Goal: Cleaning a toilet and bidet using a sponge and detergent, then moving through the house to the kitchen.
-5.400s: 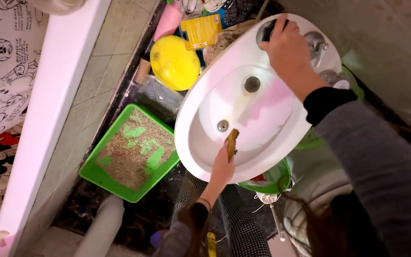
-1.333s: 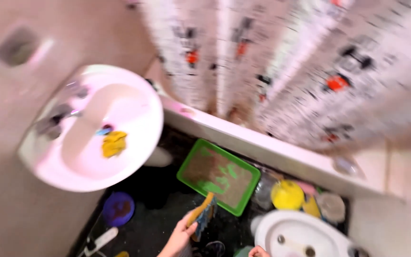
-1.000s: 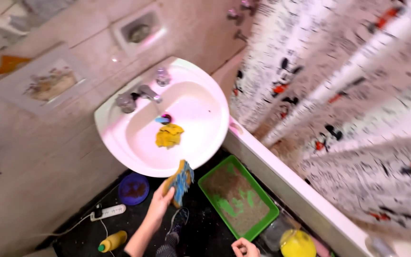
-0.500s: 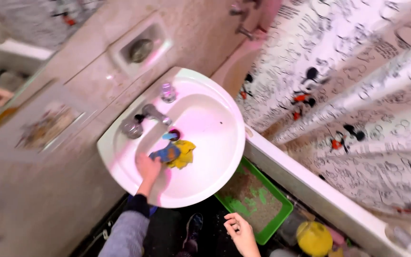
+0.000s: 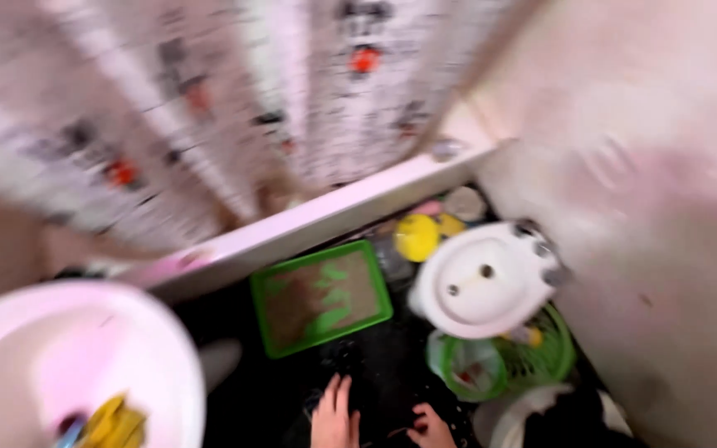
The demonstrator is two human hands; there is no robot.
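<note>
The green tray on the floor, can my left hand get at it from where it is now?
Probably yes: the left hand is empty, low over the dark floor, and nothing visible lies between it and the green tray, though the picture is blurred.

We are seeing the whole head view smeared by motion blur. Our left hand (image 5: 334,415) and right hand (image 5: 431,427) are running off the bottom edge, so wrists and arms are hiding from us, and we cannot tell whether either hand is holding anything. The pink sink (image 5: 85,365) is being cut by the left and bottom edges. The yellow cloth (image 5: 116,425) in it is blurring into a shapeless patch, half cropped. The curtain's (image 5: 209,91) printed figures are dissolving into streaks.
</note>
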